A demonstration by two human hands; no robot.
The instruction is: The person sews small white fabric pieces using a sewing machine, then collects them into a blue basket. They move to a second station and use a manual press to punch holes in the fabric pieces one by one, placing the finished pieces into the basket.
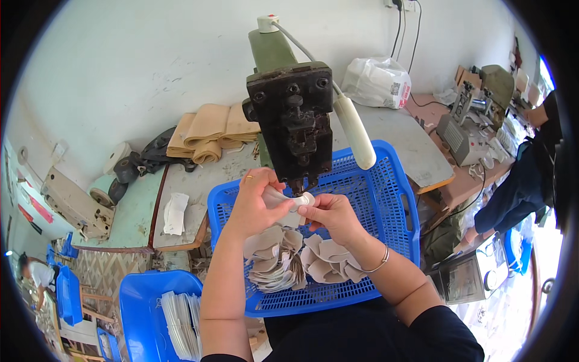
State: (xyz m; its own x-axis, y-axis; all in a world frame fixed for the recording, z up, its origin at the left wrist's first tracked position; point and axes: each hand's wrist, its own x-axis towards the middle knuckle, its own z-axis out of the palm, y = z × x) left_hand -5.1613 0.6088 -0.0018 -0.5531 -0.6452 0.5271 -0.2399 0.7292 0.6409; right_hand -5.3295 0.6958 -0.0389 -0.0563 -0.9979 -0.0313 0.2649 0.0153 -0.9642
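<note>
Both my hands hold a small white piece of sheet material, bent into a curve, right below the head of a dark metal machine. My left hand is closed on its left part, thumb reaching toward the middle. With thumb and fingers, my right hand pinches the right end. Part of the piece is hidden behind my fingers. Under my hands, a blue perforated basket holds two heaps of beige and white cut pieces, edges up.
Rolled tan sheets lie on the table behind left, and a white scrap nearer. A white lamp hangs beside the machine. At lower left, a blue tub holds white stacks. Another person stands at right by a grey machine.
</note>
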